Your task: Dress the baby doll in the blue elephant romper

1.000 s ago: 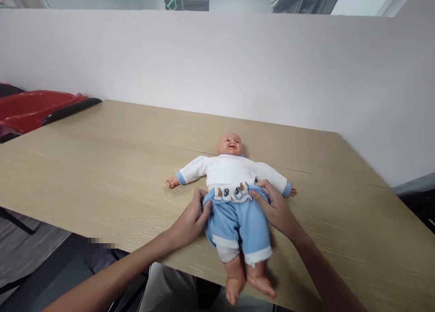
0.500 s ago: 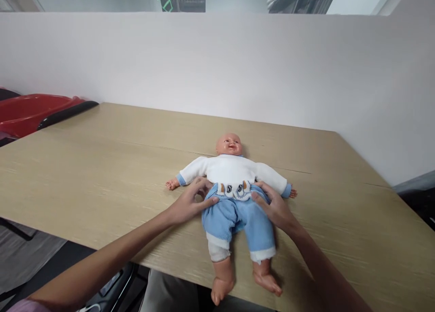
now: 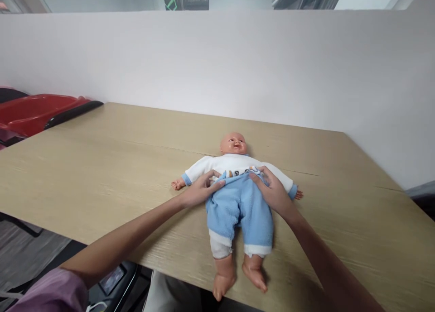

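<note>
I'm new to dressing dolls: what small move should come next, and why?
Perhaps smooth the pants flat at the top: the left hand and right hand hold them there, and they look bunched, with the eyed patch partly hidden.

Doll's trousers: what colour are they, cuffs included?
The trousers are light blue with white cuffs, clearest in the head view.

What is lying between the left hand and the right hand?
In the head view, the waist of the blue trousers lies between the left hand and right hand.
</note>
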Demonstrator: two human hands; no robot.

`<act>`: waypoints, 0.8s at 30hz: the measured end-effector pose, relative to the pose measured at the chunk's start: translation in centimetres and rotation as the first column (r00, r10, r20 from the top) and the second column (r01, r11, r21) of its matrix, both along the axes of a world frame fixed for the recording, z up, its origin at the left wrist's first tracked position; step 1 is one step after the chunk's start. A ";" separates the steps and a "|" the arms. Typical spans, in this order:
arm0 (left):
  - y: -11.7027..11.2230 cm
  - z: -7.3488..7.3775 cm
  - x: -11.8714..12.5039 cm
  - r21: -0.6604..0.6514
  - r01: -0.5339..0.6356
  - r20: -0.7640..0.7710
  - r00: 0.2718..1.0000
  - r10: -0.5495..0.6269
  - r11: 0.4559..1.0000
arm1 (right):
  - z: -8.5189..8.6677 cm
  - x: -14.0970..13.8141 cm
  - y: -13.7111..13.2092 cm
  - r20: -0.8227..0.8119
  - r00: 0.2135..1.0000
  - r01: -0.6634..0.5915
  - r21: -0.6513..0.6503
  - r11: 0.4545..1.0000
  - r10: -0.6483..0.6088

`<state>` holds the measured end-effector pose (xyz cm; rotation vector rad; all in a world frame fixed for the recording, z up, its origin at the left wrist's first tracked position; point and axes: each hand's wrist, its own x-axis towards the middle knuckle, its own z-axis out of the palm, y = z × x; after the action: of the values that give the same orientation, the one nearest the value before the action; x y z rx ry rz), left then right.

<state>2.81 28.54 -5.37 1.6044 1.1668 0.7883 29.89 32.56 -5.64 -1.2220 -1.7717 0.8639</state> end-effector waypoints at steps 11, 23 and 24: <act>1.3 -1.2 0.6 0.223 -0.200 0.015 0.979 0.202 0.954 | 0.0 0.0 0.5 0.171 0.982 0.052 0.153 0.987 -0.079; 1.1 -2.0 -2.0 0.239 0.013 -0.109 0.994 0.013 0.971 | -2.3 3.3 1.3 0.017 1.000 -0.006 -0.140 0.990 0.009; 0.4 -2.0 -2.6 0.267 0.067 -0.138 0.990 -0.030 0.961 | -2.7 4.4 0.5 -0.005 0.999 -0.036 -0.178 0.983 0.035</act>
<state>0.21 28.90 -7.32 1.9300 1.1446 0.8488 34.30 33.05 -8.35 -1.3057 -1.7496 1.0622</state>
